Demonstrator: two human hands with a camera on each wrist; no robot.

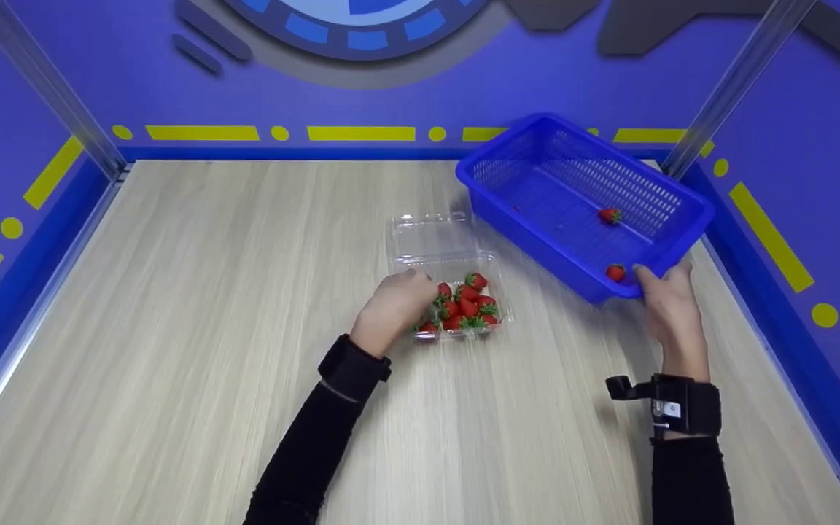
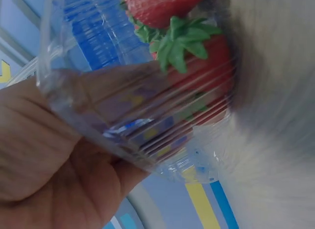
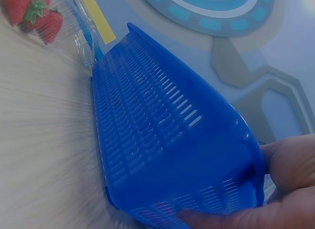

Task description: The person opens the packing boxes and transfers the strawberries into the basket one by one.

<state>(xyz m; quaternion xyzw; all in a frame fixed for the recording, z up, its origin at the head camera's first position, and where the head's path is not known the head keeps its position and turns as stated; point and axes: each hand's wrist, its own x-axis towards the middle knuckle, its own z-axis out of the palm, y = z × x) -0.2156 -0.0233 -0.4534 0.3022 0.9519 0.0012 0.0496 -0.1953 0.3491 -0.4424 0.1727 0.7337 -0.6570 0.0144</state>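
Observation:
My left hand (image 1: 399, 302) grips the left side wall of a clear plastic clamshell box (image 1: 504, 288), which stands open with its lid folded back. In the left wrist view, part of the hand (image 2: 54, 155) shows through the ribbed wall, close to a strawberry (image 2: 209, 66). Several red strawberries (image 1: 468, 306) with green leaves lie in the box. My right hand (image 1: 671, 302) holds the near right corner of a blue perforated basket (image 1: 529, 251), its thumb over the rim. Inside the basket are two plainly visible strawberries, one mid-floor (image 1: 609, 216) and one by the thumb (image 1: 615, 273).
A light wood-grain table (image 1: 208, 313) lies under everything. Blue-purple panels (image 1: 362, 102) with yellow marks wall in its back and sides, with metal posts (image 1: 744, 80) at the far corners. The basket stands close to the back right corner.

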